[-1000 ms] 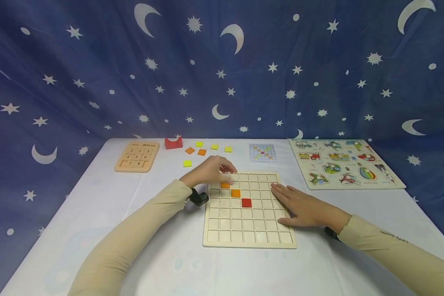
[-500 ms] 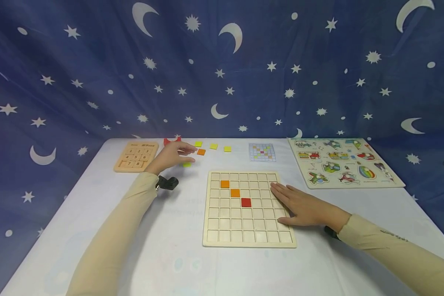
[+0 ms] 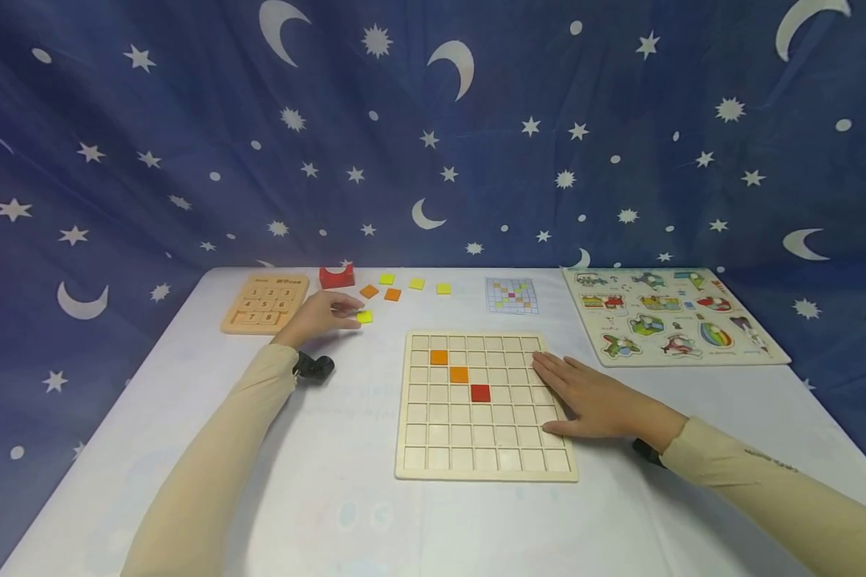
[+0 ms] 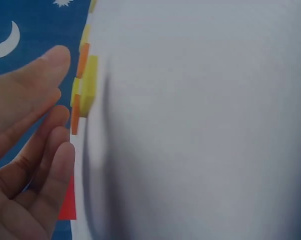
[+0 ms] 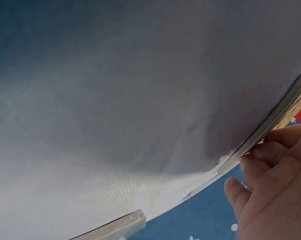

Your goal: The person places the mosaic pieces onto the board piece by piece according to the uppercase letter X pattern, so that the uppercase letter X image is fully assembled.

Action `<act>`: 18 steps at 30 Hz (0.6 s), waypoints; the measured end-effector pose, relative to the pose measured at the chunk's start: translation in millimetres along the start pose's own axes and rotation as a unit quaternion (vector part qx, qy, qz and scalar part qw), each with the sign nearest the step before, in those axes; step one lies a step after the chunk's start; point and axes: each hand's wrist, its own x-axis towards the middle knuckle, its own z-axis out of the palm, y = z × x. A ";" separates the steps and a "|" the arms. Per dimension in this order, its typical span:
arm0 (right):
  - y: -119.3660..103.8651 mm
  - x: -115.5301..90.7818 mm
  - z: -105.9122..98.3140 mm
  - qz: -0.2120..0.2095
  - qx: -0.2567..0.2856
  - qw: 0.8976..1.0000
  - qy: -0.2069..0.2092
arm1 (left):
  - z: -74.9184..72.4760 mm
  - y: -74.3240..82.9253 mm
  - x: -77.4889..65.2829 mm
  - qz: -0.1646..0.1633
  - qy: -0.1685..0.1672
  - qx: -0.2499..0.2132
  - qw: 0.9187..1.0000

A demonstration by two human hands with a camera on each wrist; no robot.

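Observation:
My left hand [image 3: 325,316] is low over the table at the back left, thumb and fingers parted beside a yellow square tile [image 3: 364,317]. In the left wrist view that yellow tile [image 4: 90,85] lies just beyond the fingertips, with nothing between them. A pale wooden grid board [image 3: 487,475] lies flat in front of me. Two orange tiles [image 3: 439,357] and a red tile [image 3: 480,393] sit in its cells along a diagonal. My right hand [image 3: 599,401] rests flat across the board's right edge, fingers extended.
Behind the board lie two loose orange tiles [image 3: 393,295], several yellow tiles [image 3: 417,284] and a red notched block [image 3: 337,277]. A printed grid card [image 3: 511,296] is farther right. A number puzzle [image 3: 265,304] stands left, a picture knob puzzle [image 3: 660,320] right.
My left hand has moved from over the board's upper left leftward, past the loose orange tiles, to the nearest yellow tile. The right hand has stayed on the board's edge.

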 end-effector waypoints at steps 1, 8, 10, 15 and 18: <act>0.9 -0.1 0.1 0.003 0.000 1.000 0.001 | 0.5 -1.2 -0.1 -0.001 -0.001 -0.001 1.000; 3.4 0.2 0.9 0.011 0.001 1.000 -0.006 | 2.2 -3.7 -2.5 -0.009 -0.007 -0.001 1.000; 3.3 0.4 0.4 0.012 0.003 1.000 -0.007 | 2.3 -4.5 -1.8 -0.012 -0.006 -0.001 1.000; 3.1 0.6 -0.5 0.014 0.006 1.000 -0.012 | 3.0 -8.5 4.6 -0.017 0.002 0.016 1.000; 2.5 0.7 -1.2 0.014 0.007 1.000 -0.015 | 3.8 -6.9 7.0 -0.020 0.004 0.024 1.000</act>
